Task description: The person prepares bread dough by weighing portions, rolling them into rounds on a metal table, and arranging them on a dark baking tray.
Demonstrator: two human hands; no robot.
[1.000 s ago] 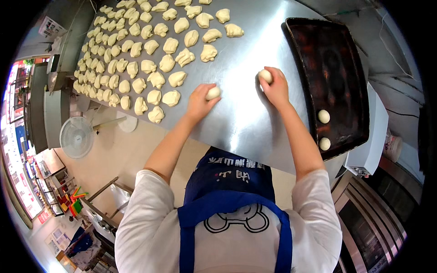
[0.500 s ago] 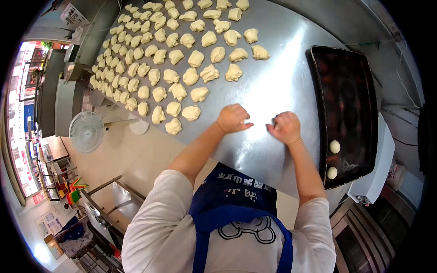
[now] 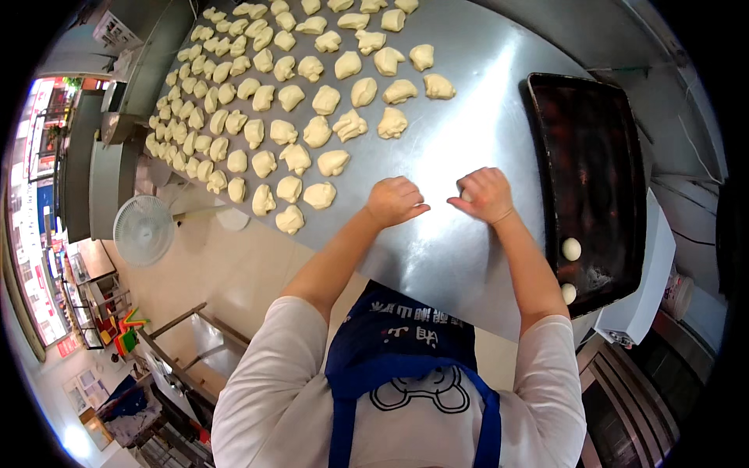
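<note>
1. Bare left hand [image 3: 396, 201]: fingers curled over the shiny silver metal table [image 3: 417, 152]; cannot tell what it holds.
2. Bare right hand [image 3: 484, 195]: likewise curled, contents hidden.
3. Lumpy pale-yellow dough pieces [image 3: 319, 196]: left of the left hand, apart.
4. Two round white dough balls [image 3: 571, 249]: right of the right hand, in the black rectangular metal tray [image 3: 589, 156].

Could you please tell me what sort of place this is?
It looks like a bakery or dough kitchen: many dough pieces lie across a metal worktable, and a dark baking tray on the right holds two smooth dough balls.
</note>
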